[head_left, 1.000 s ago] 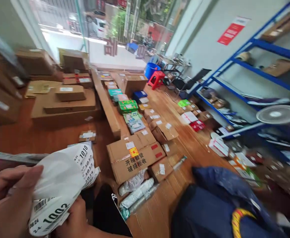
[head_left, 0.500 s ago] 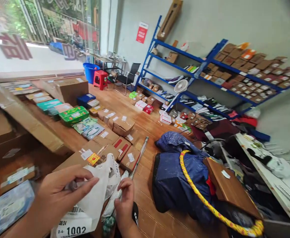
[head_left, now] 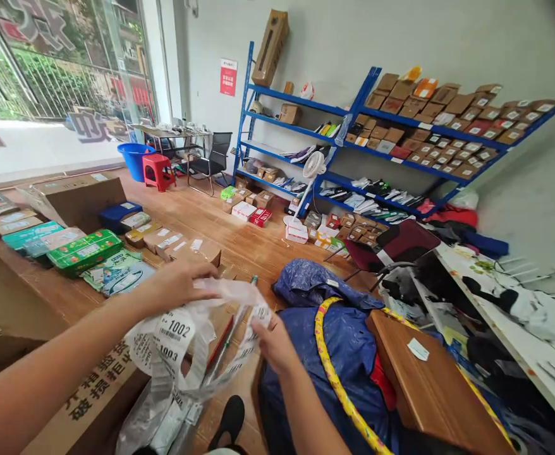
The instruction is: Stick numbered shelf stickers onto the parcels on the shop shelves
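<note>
My left hand [head_left: 182,282] pinches the upper edge of a white strip of numbered labels [head_left: 177,341], printed with 1002 and 1003. My right hand [head_left: 270,340] grips the other end of the same strip, so it stretches between both hands and hangs down in loops. Both hands are closed on it. Below the strip lie clear plastic bags [head_left: 149,417] and a large cardboard box with dark printed characters [head_left: 92,392]. A dark shoe tip [head_left: 230,420] shows at the bottom.
A blue bag [head_left: 348,341] with a yellow hoop [head_left: 334,373] and a brown board [head_left: 429,392] lies at the right. Rows of parcels [head_left: 88,249] cover the wooden floor at the left. Blue shelves [head_left: 401,126] with boxes line the wall, by a white fan [head_left: 313,165].
The view has swung right toward the shelves. My hands have moved apart and up, pulling the label strip out longer between them.
</note>
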The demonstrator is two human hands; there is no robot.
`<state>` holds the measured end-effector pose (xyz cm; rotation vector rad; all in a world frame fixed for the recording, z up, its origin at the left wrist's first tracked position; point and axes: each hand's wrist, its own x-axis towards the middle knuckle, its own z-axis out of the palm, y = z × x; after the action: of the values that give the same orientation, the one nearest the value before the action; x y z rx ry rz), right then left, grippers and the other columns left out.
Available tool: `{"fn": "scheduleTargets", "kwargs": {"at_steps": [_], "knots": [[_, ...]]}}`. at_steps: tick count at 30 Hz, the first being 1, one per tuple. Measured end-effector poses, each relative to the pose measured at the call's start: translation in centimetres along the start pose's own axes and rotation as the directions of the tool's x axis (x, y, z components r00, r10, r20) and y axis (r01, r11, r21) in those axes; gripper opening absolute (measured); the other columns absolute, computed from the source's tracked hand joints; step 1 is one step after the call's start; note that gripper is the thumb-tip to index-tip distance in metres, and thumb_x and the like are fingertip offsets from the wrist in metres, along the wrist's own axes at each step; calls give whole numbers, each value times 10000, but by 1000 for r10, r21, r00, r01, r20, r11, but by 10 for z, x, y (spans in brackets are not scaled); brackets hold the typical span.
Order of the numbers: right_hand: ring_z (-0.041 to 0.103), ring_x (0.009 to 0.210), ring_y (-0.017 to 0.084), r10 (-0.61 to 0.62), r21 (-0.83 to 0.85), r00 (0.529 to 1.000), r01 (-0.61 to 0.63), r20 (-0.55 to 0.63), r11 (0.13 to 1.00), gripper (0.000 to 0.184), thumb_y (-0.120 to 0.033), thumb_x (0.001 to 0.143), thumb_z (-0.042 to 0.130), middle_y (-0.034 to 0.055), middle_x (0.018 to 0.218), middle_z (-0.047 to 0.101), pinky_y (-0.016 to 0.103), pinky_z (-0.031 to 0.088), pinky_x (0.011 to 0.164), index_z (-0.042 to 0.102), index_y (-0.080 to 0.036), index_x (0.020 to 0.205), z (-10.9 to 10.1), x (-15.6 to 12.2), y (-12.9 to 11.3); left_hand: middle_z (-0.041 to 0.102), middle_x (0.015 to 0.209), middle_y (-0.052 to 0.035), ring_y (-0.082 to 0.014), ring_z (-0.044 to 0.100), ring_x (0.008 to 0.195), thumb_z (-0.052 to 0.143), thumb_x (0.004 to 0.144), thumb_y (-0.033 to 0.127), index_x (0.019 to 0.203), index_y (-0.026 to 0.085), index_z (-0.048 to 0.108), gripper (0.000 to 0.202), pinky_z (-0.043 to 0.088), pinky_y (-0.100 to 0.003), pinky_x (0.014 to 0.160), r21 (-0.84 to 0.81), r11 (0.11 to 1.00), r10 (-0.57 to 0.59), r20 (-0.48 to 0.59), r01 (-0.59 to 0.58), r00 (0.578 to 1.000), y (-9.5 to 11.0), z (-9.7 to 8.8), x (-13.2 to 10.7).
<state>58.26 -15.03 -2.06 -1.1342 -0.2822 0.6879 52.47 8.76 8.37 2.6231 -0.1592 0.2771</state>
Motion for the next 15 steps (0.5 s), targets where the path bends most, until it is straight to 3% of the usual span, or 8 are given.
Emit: {"fn": "scheduleTargets", "kwargs": {"at_steps": [2,5,7,11,15], "knots": [[684,701,173,-61,91,970,84,-236,992,368,-362,552,811,53,814,727,330,552,729,686,-207,861,-46,17,-40,667,800,-32,-181,593,725,601,732,628,858,225,679,429,412,-256,655,64,998,0,16,-1,1000,2,0,37],[672,633,139,-139,142,850,242,-509,960,348,-295,548,798,50,771,717,255,553,625,664,-174,846,-116,43,-98,625,719,-23,-156,557,642,558,753,630,668,210,664,441,381,-240,603,75,997,-8,21,7,1000,3,-3,81],[671,644,134,-193,127,728,360,-658,924,350,-289,567,777,26,779,714,246,560,616,631,-174,863,-162,58,-130,615,671,-17,-151,547,608,567,737,627,595,204,648,454,376,-235,587,72,996,-63,19,61,998,1,-4,103],[663,689,115,-218,45,429,524,-876,851,271,-211,603,722,-33,751,683,241,570,667,579,-183,832,-247,77,-175,631,586,12,-141,541,559,604,707,628,551,202,638,455,359,-211,539,71,967,-240,-61,244,969,-15,3,143],[674,803,151,-204,-30,236,583,-950,812,184,-163,630,678,-11,800,680,311,581,742,565,-180,774,-323,85,-209,501,350,52,-107,428,366,743,607,549,442,199,617,406,237,-214,395,-68,902,-429,-244,426,870,-45,8,197]]}}
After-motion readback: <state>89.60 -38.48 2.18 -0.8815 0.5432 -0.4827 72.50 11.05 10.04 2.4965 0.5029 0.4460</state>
